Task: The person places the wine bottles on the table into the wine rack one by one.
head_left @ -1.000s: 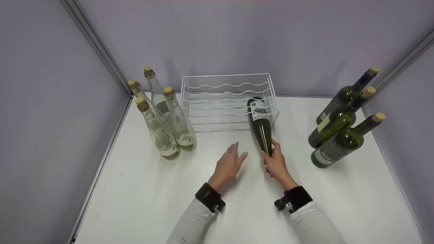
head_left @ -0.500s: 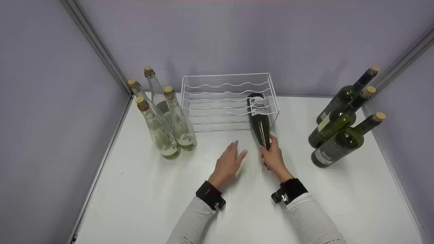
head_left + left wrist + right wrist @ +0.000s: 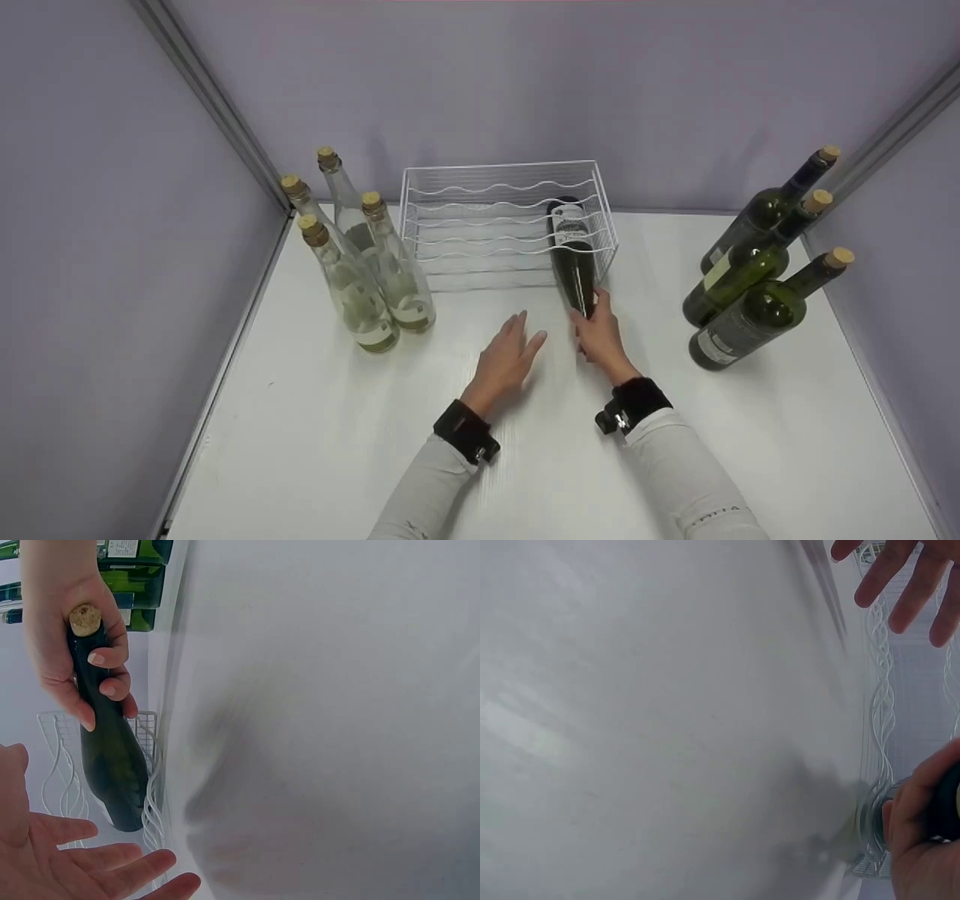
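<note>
White worktop (image 3: 300,435): right of centre, your right hand (image 3: 600,336) curls its fingers round the neck of a dark bottle (image 3: 575,274), pointing up-frame, base-first, into the wire rack (image 3: 499,165); your left hand (image 3: 504,366), farther off, spreads its fingers.

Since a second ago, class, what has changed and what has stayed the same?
The right hand, holding the dark bottle by its neck, has pushed it farther into the white wire rack, toward the back wall. Nothing was newly gripped or released. The left hand, rack, four clear bottles and three standing green bottles look much as before.
</note>
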`<state>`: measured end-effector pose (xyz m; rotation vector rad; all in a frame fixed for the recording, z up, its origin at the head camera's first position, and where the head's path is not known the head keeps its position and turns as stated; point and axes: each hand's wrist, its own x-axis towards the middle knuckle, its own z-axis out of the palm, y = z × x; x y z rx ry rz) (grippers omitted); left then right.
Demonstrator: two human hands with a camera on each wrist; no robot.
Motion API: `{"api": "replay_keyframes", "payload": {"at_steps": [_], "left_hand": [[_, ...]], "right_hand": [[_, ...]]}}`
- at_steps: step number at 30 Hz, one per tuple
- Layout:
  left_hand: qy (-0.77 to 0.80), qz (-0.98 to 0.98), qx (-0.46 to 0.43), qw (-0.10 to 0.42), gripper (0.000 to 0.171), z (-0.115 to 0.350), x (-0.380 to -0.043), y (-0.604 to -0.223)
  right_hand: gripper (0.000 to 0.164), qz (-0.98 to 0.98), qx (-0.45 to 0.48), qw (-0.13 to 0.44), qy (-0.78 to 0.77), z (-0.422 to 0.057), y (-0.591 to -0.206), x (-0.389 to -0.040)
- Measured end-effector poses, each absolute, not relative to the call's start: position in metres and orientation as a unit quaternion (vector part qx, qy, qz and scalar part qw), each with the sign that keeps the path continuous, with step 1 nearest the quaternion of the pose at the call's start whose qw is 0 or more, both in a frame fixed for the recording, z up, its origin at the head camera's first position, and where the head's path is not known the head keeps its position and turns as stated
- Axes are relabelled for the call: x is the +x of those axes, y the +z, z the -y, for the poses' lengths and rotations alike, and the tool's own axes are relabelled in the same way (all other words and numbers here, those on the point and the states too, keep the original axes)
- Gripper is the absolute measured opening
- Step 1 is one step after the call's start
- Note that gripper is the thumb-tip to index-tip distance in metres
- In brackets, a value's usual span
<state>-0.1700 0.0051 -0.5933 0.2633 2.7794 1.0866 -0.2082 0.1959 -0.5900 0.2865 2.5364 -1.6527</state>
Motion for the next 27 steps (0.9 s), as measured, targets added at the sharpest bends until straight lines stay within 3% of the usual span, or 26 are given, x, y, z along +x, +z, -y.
{"api": "replay_keyframes", "payload": {"at_steps": [27], "left_hand": [[0.362,-0.925,0.088,0.078,0.078,-0.005,-0.167,-0.593]], "right_hand": [[0.071,-0.841,0.083,0.021,-0.534,-0.192,-0.612,-0.227]]}}
